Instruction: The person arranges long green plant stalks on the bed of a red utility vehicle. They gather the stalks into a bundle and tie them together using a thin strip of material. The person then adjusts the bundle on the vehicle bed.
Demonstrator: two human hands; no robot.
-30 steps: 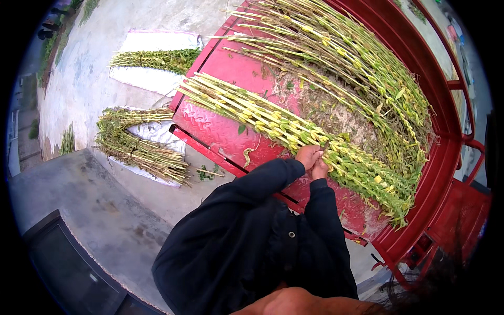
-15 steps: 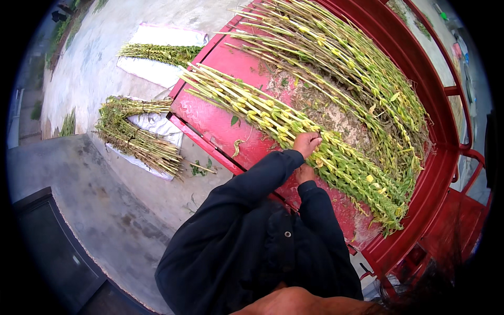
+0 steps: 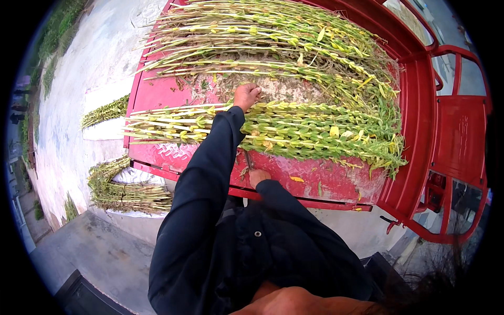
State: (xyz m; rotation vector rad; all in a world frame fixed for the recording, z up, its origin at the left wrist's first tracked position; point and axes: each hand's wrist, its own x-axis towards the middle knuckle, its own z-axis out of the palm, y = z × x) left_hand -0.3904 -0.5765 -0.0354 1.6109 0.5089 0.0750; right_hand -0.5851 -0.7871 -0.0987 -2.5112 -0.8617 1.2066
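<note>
A loose bundle of cut, podded stalks [image 3: 315, 126], green and yellow and much like sesame, lies across the red truck bed [image 3: 168, 155]. My left hand [image 3: 247, 96] is at its far side with fingers curled closed; what they hold, if anything, is too small to make out. My left sleeve crosses over the stalks. On the near side, by the bed's edge, my right hand [image 3: 258, 177] is closed on a thin dark strip [image 3: 247, 158] running up toward the bundle. Whether the strip passes beneath the stalks is hidden.
A larger heap of similar stalks [image 3: 273, 37] covers the far part of the bed. Red side walls and rails [image 3: 420, 115] rise at the right. On the ground to the left, tied-looking bundles [image 3: 128, 197] lie on white sheets [image 3: 107, 129].
My hands have moved apart, the left to the bundle's far side and the right back toward the bed's near edge. The view has turned, so the bundle now lies nearly level across it.
</note>
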